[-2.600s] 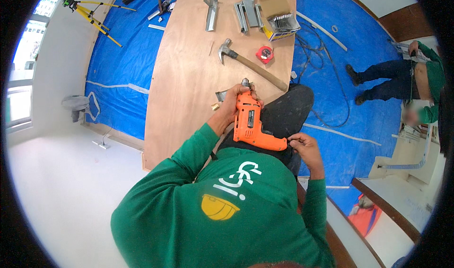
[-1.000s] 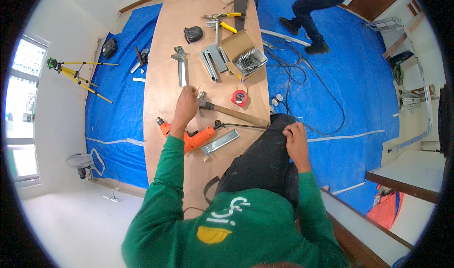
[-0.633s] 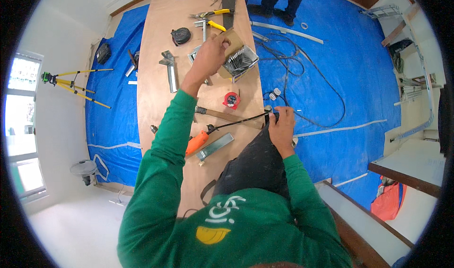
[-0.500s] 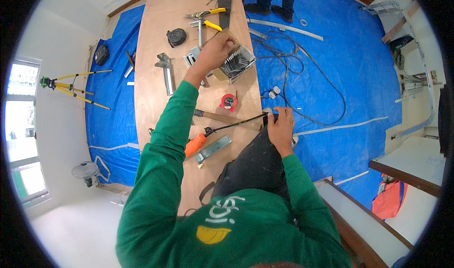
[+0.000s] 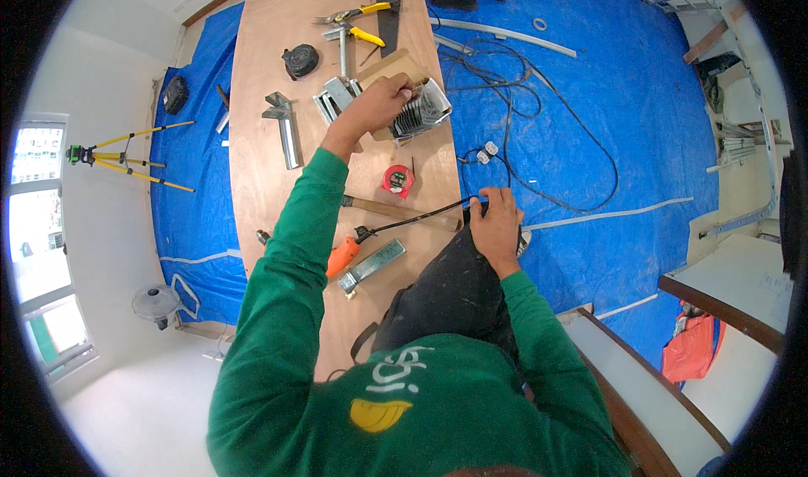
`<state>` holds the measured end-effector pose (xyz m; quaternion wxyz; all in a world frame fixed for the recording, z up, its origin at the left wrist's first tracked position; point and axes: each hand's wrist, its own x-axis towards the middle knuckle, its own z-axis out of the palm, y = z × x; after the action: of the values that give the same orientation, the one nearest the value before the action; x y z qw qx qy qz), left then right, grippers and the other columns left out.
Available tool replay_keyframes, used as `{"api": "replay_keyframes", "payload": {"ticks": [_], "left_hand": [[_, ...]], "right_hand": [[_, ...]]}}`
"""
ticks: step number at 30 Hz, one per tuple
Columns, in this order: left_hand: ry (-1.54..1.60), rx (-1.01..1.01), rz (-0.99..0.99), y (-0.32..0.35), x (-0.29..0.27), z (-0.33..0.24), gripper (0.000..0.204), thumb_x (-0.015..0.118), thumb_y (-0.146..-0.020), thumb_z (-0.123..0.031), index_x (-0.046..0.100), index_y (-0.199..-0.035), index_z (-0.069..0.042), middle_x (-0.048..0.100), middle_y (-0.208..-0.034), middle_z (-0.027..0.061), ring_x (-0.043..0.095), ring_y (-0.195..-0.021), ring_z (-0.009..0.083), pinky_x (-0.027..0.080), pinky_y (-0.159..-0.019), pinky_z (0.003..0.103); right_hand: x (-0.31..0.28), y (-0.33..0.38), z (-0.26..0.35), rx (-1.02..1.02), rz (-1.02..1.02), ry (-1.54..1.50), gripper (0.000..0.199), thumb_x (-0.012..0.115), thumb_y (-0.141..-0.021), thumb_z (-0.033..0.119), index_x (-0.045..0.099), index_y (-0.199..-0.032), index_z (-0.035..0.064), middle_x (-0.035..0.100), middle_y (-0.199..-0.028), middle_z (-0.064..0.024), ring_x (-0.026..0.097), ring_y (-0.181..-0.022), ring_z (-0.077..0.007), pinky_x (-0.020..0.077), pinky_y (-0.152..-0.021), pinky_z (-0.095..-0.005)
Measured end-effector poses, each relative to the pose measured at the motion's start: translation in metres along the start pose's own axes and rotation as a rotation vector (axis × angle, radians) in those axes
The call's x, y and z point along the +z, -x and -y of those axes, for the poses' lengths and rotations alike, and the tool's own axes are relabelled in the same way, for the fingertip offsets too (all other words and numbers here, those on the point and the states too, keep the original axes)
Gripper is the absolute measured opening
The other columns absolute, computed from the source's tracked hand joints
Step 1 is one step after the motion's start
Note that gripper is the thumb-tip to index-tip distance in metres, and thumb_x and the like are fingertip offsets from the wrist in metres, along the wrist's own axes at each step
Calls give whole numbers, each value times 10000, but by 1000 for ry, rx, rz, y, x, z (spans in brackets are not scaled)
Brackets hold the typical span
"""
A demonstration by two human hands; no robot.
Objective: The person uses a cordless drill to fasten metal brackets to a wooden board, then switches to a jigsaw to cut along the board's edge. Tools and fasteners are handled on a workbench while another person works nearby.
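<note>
Pinching the power cord (image 5: 421,217) in the right hand (image 5: 497,229), apparently keeping it taut; leading leftward to the orange drill (image 5: 342,256). Farther, with the left hand (image 5: 381,102) curled at the cardboard box (image 5: 402,64) of metal pieces (image 5: 412,122), presumably open for access; impossible to tell if gripping any. Beyond that hand, on to yellow-handled snips (image 5: 360,11).

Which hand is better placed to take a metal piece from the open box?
Probably the left hand: it is at the box, while the right hand is farther off, holding the black cord.
</note>
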<state>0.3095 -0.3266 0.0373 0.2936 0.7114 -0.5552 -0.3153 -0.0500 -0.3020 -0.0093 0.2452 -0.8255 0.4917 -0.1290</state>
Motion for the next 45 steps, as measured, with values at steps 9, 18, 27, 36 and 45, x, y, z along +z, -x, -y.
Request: {"api": "replay_keyframes", "payload": {"ticks": [9, 18, 27, 36, 45], "left_hand": [[-220, 176, -302, 10, -4, -41, 238, 675, -948, -213, 797, -1055, -39, 759, -997, 214, 727, -949, 432, 569, -865, 498], [-744, 54, -309, -2, 75, -64, 152, 720, -854, -157, 810, -934, -65, 788, -964, 179, 788, -886, 331, 634, -713, 443], [-823, 2, -121, -32, 79, -70, 147, 728, -865, -150, 851, -913, -88, 814, -1000, 168, 804, -904, 325, 638, -746, 454], [-683, 196, -298, 7, 57, -57, 222, 687, -871, -157, 831, -1036, -120, 800, -1055, 147, 783, -959, 326, 621, -773, 450], [-272, -551, -703, 298, -71, 22, 330, 695, -1035, -184, 733, -1323, -28, 785, -1160, 166, 763, -968, 246, 595, -857, 366]], "right_hand": [[7, 3, -6, -30, -50, 14, 241, 693, -974, 288, 681, -1126, 101, 648, -1129, -122, 632, -1114, -362, 434, -936, -531], [8, 1, -5, -1, 2, 14, 249, 694, -966, 297, 702, -1119, 101, 668, -1152, -133, 645, -1105, -376, 444, -920, -547], [10, 0, -6, -13, 13, 27, 243, 703, -972, 301, 698, -1091, 89, 662, -1140, -134, 644, -1097, -375, 453, -932, -556], [8, 2, -12, -40, -8, 61, 256, 686, -983, 339, 706, -1090, 107, 688, -1148, -116, 658, -1097, -372, 463, -899, -564], [20, -20, 71, -410, 132, -235, 639, 787, -926, 339, 547, -1462, 89, 581, -1337, -226, 587, -1251, -446, 493, -1025, -574]]}}
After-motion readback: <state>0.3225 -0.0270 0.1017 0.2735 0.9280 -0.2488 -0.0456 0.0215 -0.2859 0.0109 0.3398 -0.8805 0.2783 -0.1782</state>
